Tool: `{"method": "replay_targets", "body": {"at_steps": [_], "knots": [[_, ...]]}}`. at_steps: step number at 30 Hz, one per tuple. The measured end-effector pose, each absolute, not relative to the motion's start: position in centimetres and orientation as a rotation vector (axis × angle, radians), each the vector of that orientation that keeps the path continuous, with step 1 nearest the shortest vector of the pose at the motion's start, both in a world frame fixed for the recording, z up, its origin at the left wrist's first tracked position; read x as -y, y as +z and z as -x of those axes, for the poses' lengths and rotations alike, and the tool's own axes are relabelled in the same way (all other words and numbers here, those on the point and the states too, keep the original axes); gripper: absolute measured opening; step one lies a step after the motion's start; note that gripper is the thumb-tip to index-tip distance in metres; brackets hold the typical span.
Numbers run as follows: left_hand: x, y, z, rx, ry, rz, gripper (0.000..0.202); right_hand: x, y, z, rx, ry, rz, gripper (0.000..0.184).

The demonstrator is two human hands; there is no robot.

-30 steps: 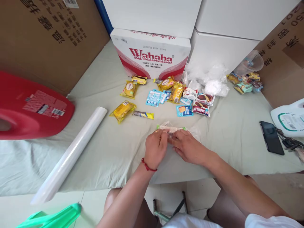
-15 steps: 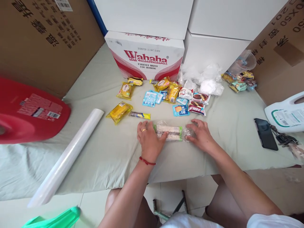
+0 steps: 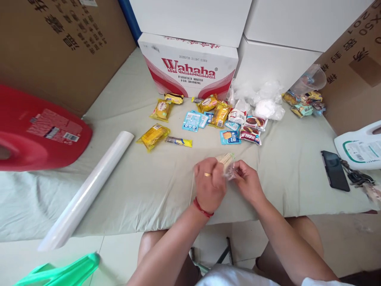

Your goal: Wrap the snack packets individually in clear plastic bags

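Note:
A pale snack bar [image 3: 226, 159] in a clear wrapper with green ends is gripped by my left hand [image 3: 210, 183], which wears a ring and a red cord. The bar is tilted, and most of it is hidden behind the fingers. Close beside it, my right hand [image 3: 247, 179] pinches the loose clear plastic wrap [image 3: 229, 173] at the bar's near end. Beyond the hands lie a blue snack packet [image 3: 230, 137], a thin yellow-and-dark stick packet [image 3: 179, 141] and a yellow cake packet [image 3: 153, 136].
At the back stands a Wahaha water carton [image 3: 190, 71], with crumpled clear bags [image 3: 264, 99] to its right. A roll of plastic film [image 3: 86, 192] and a red jug [image 3: 44, 131] are on the left. A phone [image 3: 335, 171] and a white bottle [image 3: 360, 147] lie right.
The snack bar has turned from lying flat to tilted, and my left hand has closed round it. My right hand has drawn in closer and pinches the wrap. The view has shifted slightly.

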State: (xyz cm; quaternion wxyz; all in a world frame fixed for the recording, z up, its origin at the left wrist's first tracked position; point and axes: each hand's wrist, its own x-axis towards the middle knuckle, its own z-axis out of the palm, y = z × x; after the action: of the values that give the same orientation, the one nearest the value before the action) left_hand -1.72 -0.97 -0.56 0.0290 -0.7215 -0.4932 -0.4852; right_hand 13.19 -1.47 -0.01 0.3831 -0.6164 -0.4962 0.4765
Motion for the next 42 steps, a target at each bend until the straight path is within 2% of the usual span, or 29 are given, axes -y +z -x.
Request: {"method": "replay_targets", "body": {"at_steps": [2, 5, 7, 9, 11, 15, 17, 19, 21, 22, 24, 26, 28, 34, 37, 39, 42], "knots": [[1.0, -1.1, 0.8, 1.397, -1.369, 2.204, 0.027, 0.9, 0.2, -12.2, 0.983, 1.425, 1.363, 0.017], [0.8, -2.0, -0.2, 1.454, -1.237, 2.297, 0.025, 0.2, 0.7, -11.5, 0.659, 1.624, 1.092, 0.029], [0.6, -2.3, -0.5, 1.529, -1.22, 2.48, 0.033, -0.1, 0.8, -11.5, 0.557, 1.661, 1.024, 0.034], [0.5, -2.2, -0.3, 1.568, -1.332, 2.719, 0.051, -0.3, 0.7, -11.7, 0.558, 1.673, 1.054, 0.038], [0.4, -1.7, 0.1, 1.592, -1.581, 2.91, 0.061, -0.4, 0.3, -11.8, 0.617, 1.667, 1.109, 0.039], [-0.2, -0.9, 1.1, 1.797, -2.317, 2.921, 0.052, -0.7, -0.5, -11.7, 0.686, 1.586, 1.153, 0.047], [-0.9, -0.9, 1.5, 1.909, -2.767, 2.663, 0.047, -0.8, -0.6, -11.7, 0.715, 1.571, 1.155, 0.052], [-1.6, -1.0, 1.8, 2.132, -3.0, 2.169, 0.034, -0.9, -0.6, -11.8, 0.716, 1.548, 1.148, 0.052], [-2.3, -1.1, 2.0, 2.484, -2.861, 1.769, 0.016, -1.0, -0.6, -12.2, 0.669, 1.516, 1.136, 0.048], [-2.5, -1.1, 2.1, 2.641, -2.742, 1.725, 0.014, -1.0, -0.5, -12.4, 0.647, 1.509, 1.132, 0.047], [-2.8, -1.0, 2.1, 2.816, -2.552, 2.004, 0.025, -1.0, -0.5, -12.8, 0.65, 1.514, 1.139, 0.046], [-2.7, -0.9, 2.0, 2.767, -2.447, 2.428, 0.035, -0.8, -0.5, -13.2, 0.72, 1.494, 1.177, 0.048], [-2.5, -0.8, 1.7, 2.659, -2.415, 2.612, 0.039, -0.4, -0.4, -13.9, 0.845, 1.437, 1.247, 0.05], [-1.9, -0.5, 1.2, 2.682, -2.378, 2.764, 0.028, 0.6, 0.4, -19.6, 1.183, 1.166, 1.61, 0.042], [-1.8, -0.5, 1.0, 2.729, -2.182, 2.839, 0.024, -0.3, 1.0, -25.0, 0.908, 1.104, 1.626, 0.043], [-1.8, -0.7, 0.9, 2.75, -2.086, 2.825, 0.023, -1.8, 1.5, -29.3, 0.599, 0.922, 1.705, 0.042], [-1.9, -0.9, 0.7, 2.758, -2.031, 2.795, 0.023, -5.3, 2.1, -35.5, 0.415, 0.746, 1.808, 0.03]]}}
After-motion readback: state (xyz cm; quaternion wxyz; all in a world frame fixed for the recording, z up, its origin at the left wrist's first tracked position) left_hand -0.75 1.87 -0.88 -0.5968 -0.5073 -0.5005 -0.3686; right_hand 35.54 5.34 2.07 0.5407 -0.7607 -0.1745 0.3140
